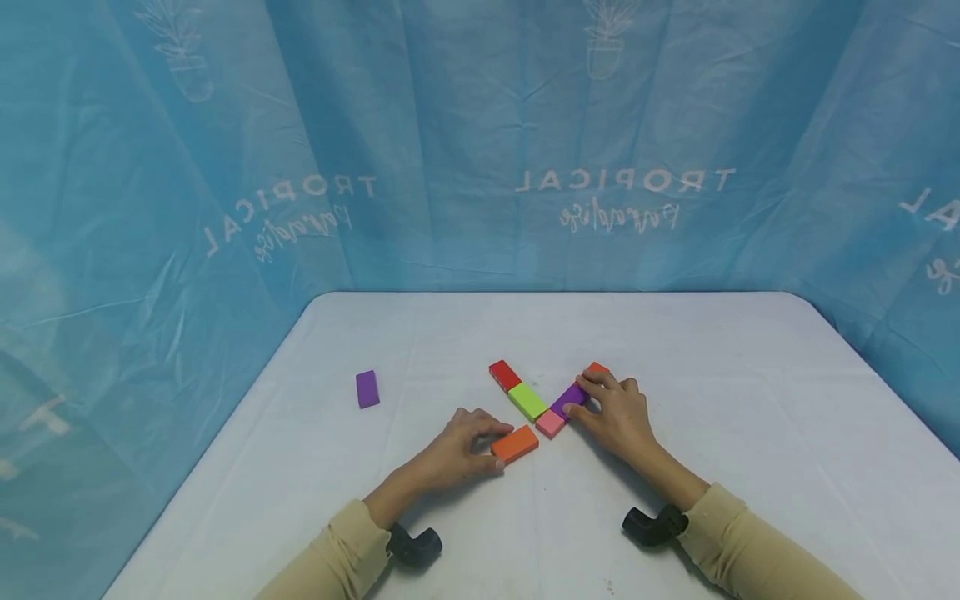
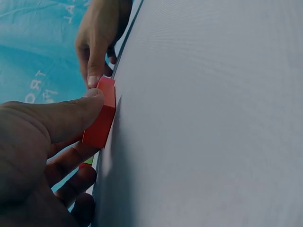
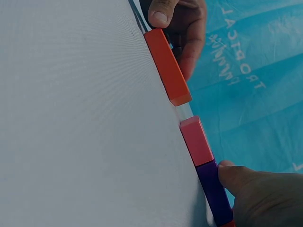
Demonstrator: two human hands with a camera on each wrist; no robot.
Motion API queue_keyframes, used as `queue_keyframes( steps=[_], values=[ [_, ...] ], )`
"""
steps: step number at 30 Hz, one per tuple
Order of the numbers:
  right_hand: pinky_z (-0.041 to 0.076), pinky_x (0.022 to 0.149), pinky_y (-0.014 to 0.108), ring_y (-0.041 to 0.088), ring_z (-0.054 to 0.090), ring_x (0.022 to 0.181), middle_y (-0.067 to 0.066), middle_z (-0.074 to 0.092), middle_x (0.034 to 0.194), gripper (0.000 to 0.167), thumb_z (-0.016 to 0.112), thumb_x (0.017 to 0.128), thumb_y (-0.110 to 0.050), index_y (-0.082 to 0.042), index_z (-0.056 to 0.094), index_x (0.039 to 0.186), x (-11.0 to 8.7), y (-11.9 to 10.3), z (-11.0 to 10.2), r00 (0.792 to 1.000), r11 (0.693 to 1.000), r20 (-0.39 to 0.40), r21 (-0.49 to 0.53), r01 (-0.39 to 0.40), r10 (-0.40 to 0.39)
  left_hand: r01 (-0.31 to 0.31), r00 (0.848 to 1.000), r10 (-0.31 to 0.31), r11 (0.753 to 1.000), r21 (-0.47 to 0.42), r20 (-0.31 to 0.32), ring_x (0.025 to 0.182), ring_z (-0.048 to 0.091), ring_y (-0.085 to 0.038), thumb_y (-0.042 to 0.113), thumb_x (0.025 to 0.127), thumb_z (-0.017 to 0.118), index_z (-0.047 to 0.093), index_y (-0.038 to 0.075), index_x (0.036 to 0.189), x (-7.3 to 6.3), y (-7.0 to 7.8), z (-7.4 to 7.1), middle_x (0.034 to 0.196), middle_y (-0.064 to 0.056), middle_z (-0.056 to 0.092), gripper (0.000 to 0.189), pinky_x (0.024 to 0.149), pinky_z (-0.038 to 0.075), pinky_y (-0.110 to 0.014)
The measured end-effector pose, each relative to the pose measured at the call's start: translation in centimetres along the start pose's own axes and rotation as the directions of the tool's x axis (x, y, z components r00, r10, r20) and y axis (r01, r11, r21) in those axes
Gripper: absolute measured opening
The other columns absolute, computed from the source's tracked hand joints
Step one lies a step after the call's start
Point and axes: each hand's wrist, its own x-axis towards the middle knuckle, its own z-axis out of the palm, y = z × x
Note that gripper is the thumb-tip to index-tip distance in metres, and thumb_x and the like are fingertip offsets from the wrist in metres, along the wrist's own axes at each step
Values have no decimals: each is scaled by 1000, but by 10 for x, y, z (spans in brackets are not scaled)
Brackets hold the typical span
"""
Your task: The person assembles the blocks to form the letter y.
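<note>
My left hand (image 1: 453, 454) pinches an orange block (image 1: 516, 445) between thumb and fingers, low over the white table. The same block looks red in the left wrist view, where the thumb lies on its near end. My right hand (image 1: 621, 421) holds a purple block (image 1: 564, 403), its thumb on the near side and its fingertips toward the far end. A pink block (image 1: 550, 423) touches one end of that purple block; a second orange block (image 1: 597, 367) shows partly behind the fingers. A green block (image 1: 527, 401) and a red block (image 1: 505, 376) form another slanted line, meeting near the pink one.
Another purple block (image 1: 367, 389) lies alone on the left of the white table (image 1: 675, 333). Blue printed curtains (image 1: 465, 125) hang behind and beside the table. A black curved piece sits at each cuff, one by the left sleeve (image 1: 415, 548) and one by the right (image 1: 654, 527).
</note>
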Motion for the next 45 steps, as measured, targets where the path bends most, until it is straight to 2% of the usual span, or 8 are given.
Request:
queue_keyframes(
  steps=[6,14,22,39,45],
  values=[
    [39,78,46,36,49,99,11,58,131,57,71,81,-41,-9,60,127,-1,1,1,1000,1000,4,2,-5,5,15,1000,-15,999,30,-13,109,38,-11,22,80,73,60,27,126,1,1,5,118,11,56,48,89,40,-33],
    [38,78,46,36,49,99,11,58,131,57,70,81,-41,-9,60,126,0,1,0,1000,1000,0,8,0,0,9,997,-5,999,43,-80,102,39,-12,24,78,75,62,23,124,1,9,12,114,8,59,48,82,37,-29],
    [38,77,45,35,49,99,10,57,131,57,70,81,-41,-9,60,127,0,0,1,1000,1000,0,-2,-4,4,12,992,-1,996,85,-124,102,39,-13,25,77,76,62,21,123,1,16,17,112,6,60,49,83,36,-29],
    [38,79,47,37,49,100,11,57,132,58,70,81,-42,-9,60,127,1,1,1,1000,1000,-1,-8,2,-2,2,990,12,995,100,-142,100,40,-12,26,77,76,63,19,122,4,18,22,110,6,60,47,84,34,-29],
    [38,80,47,37,49,100,10,58,131,58,71,80,-42,-10,60,127,1,1,1,1000,1000,2,-8,-3,3,20,990,-6,995,98,-139,101,40,-11,26,77,76,63,20,122,5,20,23,111,6,60,47,83,36,-29]
  ],
)
